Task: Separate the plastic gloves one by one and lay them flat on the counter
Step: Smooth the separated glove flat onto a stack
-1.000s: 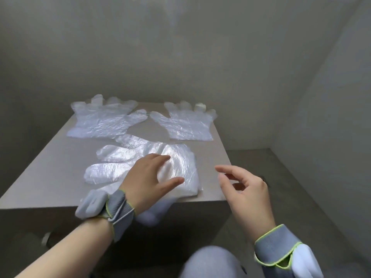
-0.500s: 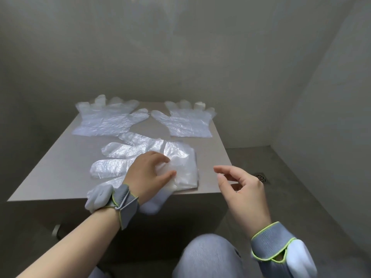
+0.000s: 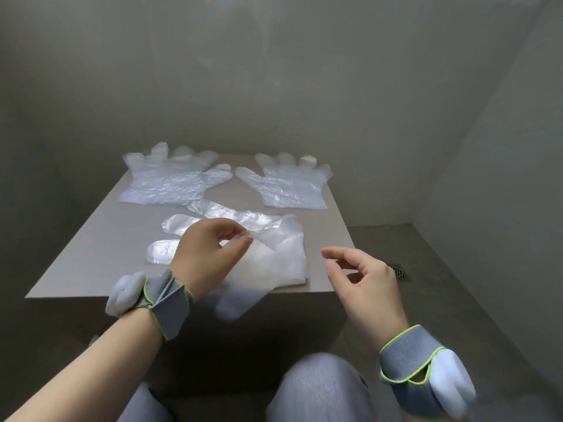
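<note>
Knees (image 3: 316,388) fill the frame's bottom; above them my right hand (image 3: 368,287) hovers at centre right, loosely curled and empty. My left hand (image 3: 204,257) pinches a layer of the glove pile (image 3: 280,260) at centre, by the near edge of the counter (image 3: 91,254). Farther up lie the left flat glove (image 3: 170,184) and the right flat glove (image 3: 292,187).

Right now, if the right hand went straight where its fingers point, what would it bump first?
Probably the pile of plastic gloves, near the edge the left hand pinches up. The right hand points leftward at it with only air between, though depth is hard to judge.
</note>
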A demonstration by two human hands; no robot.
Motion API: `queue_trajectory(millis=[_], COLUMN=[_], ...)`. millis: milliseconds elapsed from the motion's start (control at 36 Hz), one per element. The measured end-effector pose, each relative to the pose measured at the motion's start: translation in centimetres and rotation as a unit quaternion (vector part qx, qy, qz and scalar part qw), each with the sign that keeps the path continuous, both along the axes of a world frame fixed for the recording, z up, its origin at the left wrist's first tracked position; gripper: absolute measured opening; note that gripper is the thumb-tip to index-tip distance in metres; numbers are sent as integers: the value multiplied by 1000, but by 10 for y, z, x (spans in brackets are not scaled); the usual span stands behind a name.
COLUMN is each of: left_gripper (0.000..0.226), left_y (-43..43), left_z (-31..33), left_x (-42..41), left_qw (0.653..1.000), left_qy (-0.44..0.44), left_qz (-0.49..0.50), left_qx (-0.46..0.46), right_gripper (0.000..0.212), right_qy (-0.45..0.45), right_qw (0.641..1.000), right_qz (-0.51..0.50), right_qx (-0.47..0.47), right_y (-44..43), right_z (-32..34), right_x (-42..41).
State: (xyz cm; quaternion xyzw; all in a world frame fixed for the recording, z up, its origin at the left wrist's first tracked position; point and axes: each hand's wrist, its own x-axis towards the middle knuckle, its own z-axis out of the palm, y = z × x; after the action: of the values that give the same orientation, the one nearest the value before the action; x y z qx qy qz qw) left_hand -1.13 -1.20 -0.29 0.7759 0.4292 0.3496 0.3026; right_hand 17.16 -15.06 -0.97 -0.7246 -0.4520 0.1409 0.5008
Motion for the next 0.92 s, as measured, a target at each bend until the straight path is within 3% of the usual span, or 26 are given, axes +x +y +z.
queue_trajectory(millis=[278, 556, 639, 750, 833, 917], left_gripper=[13, 19, 34, 16, 14, 15], left_y=[-7, 3, 7, 12, 13, 14], left_z=[24, 42, 46, 45, 40, 37], left_x=[-17, -52, -62, -70, -76, -79], left_qw=[998, 987, 981, 976, 978, 978], left_qy=[-66, -128, -155, -173, -164, -163], left_qz=[2, -33, -42, -28, -17, -12], left_qx=[-10, -90, -112, -129, -125, -126], right_gripper=[21, 46, 39, 44, 47, 42], right_qy=[-70, -93, -73, -117, -181, -179], right_qw=[997, 989, 989, 968, 962, 964], right_qz=[41, 115, 126, 162, 139, 118], right_qx=[7, 29, -24, -149, -153, -154], right_y=[21, 67, 81, 79, 81, 87], right_z=[20, 49, 45, 13, 1, 0], right_x=[-12, -30, -39, -48, -47, -45])
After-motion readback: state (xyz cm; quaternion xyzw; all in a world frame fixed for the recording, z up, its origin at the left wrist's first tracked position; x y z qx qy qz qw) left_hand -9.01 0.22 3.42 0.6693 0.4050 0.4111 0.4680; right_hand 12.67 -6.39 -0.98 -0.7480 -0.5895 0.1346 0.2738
